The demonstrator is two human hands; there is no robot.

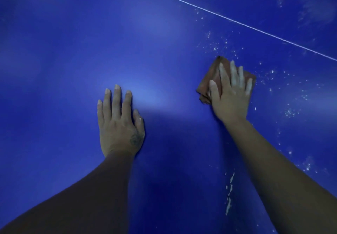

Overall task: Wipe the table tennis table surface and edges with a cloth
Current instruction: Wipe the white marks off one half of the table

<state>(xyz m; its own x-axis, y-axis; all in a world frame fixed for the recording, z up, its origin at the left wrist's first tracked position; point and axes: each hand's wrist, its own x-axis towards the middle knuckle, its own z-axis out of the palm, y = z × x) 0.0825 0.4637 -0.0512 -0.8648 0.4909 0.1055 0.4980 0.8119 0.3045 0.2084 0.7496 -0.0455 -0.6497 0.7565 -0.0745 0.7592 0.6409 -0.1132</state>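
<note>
On blue table (63, 51), right hand (230, 95) atop cloth (212, 75)

Two grips (118, 126) (230, 98), one cloth (211, 76) (perhaps folded)

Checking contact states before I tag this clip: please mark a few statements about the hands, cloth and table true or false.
1. The right hand presses flat on the brown cloth. True.
2. The left hand holds a second cloth. False: it rests bare and flat on the blue table.
3. White specks lie between the cloth and the white line. True.
4. The cloth covers the white line. False: it lies short of the line, apart from it.
</note>
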